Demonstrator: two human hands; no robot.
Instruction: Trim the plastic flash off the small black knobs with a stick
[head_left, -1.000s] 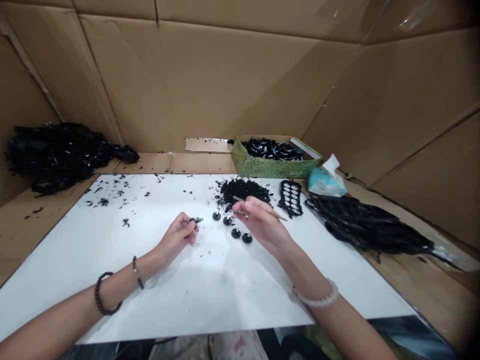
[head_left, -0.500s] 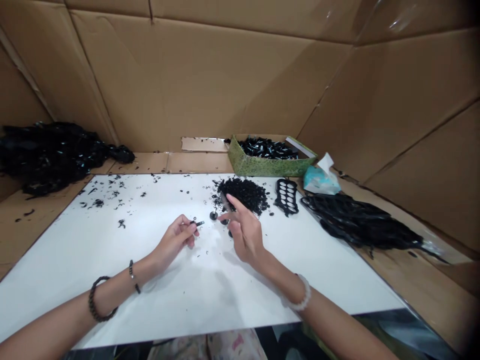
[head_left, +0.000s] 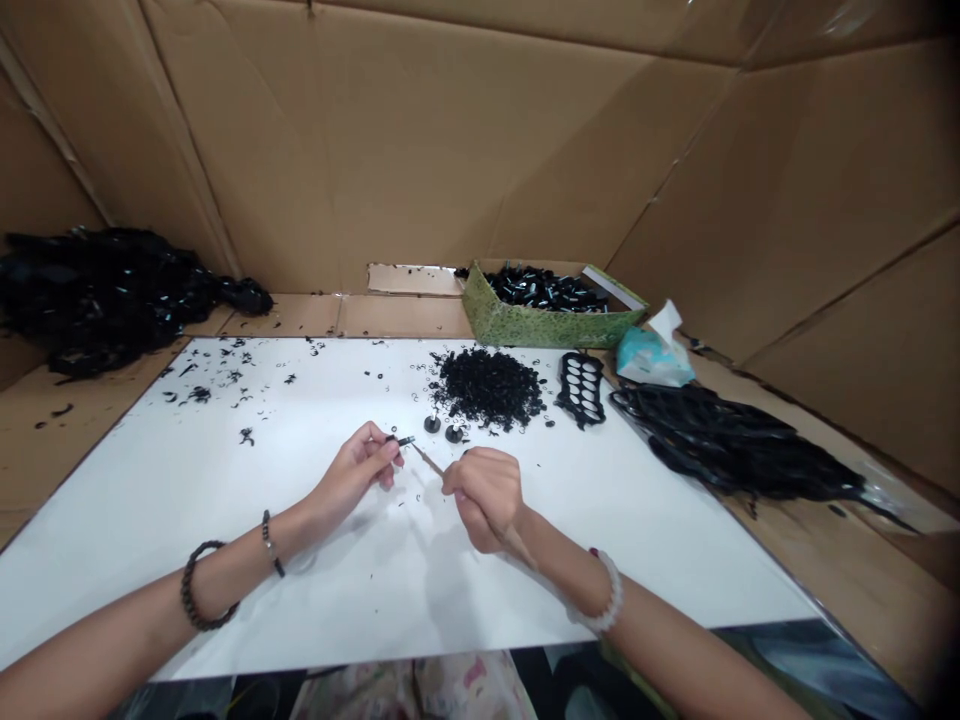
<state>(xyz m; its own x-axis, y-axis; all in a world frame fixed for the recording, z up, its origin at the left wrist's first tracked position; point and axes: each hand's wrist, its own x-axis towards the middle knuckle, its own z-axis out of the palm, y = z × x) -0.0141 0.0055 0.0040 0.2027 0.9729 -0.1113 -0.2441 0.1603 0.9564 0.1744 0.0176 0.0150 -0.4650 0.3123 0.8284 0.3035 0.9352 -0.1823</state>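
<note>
My left hand (head_left: 358, 466) pinches a small black-and-metal part (head_left: 402, 440) between its fingertips. My right hand (head_left: 484, 498) is shut on a thin wooden stick (head_left: 427, 461), whose tip points at that part and ends just short of it or touches it; I cannot tell which. Two round black stemmed discs (head_left: 432, 424) (head_left: 454, 433) stand on the white board (head_left: 225, 560) just beyond my hands. Next to them lies a heap of small black rings (head_left: 487, 388).
A green patterned box (head_left: 510, 322) of black-and-silver parts stands at the back, beside a tissue pack (head_left: 652, 358) and a black perforated plastic strip (head_left: 581, 388). Large black tangled heaps lie on cardboard at the left (head_left: 120, 300) and right (head_left: 735, 442). Cardboard walls surround the board.
My right hand has moved down and left, and its stick now points at the part in my left hand. Two of the earlier four discs no longer show.
</note>
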